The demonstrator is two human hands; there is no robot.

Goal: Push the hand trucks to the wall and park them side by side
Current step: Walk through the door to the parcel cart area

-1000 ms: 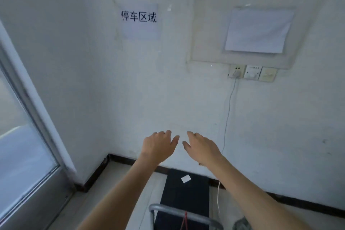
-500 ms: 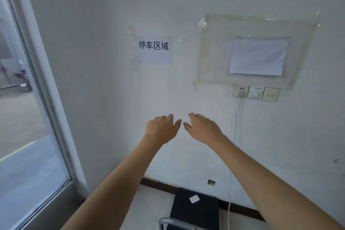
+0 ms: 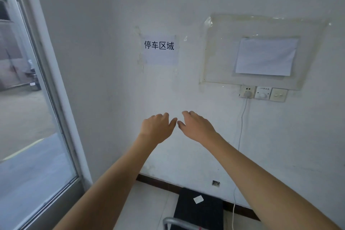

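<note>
A hand truck (image 3: 200,211) with a black deck and a grey metal handle stands at the bottom of the view, its front end close to the white wall (image 3: 115,117). A small white tag lies on its deck. My left hand (image 3: 156,129) and my right hand (image 3: 196,127) are raised side by side in front of the wall, well above the truck. Both hold nothing, palms down, fingers loosely apart. Only one truck shows.
A paper sign (image 3: 159,48) with black characters hangs on the wall. To its right are a plastic-covered sheet (image 3: 265,56) and a socket row (image 3: 263,94) with a white cable (image 3: 240,136) hanging to the floor. A glass window (image 3: 24,117) fills the left side.
The view has tilted upward, so the hand truck has slid toward the bottom edge and less of it shows. My two hands keep the same raised pose.
</note>
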